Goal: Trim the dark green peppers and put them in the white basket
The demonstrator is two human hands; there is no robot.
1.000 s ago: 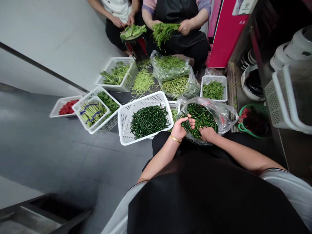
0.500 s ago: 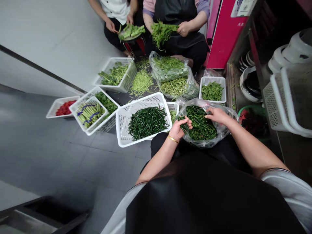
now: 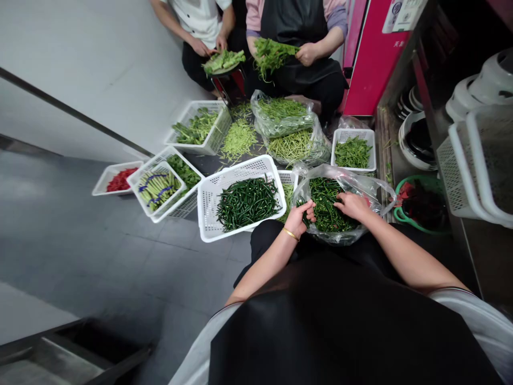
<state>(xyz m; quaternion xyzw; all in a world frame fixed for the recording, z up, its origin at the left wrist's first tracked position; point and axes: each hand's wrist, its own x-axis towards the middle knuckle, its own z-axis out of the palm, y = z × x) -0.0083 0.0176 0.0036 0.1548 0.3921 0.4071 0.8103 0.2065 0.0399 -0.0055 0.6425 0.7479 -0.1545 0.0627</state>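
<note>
A clear plastic bag [image 3: 344,238] stands open at my knees, filled with long green chili peppers [image 3: 329,216]. My left hand [image 3: 301,218] is closed around a small bunch of these chili peppers at the bag's left edge. Inside the bag mouth, my right hand [image 3: 351,206] has its fingertips bent and drawn together on the peppers; which ones they pinch is partly hidden. Left of the bag, a white perforated basket [image 3: 209,227] holds a pile of dark green chili peppers [image 3: 248,203].
Two people sit opposite; one holds leafy greens [image 3: 274,53]. Between us are a bag of green stems [image 3: 290,145], a white basket of leaves [image 3: 353,152] and a basket of greens [image 3: 196,127]. A green basin [image 3: 403,215] and a shelf stand at right.
My right hand has come down slightly onto the peppers, and its fingers have drawn together. My left hand keeps its bunch. The whole view has shifted a little.
</note>
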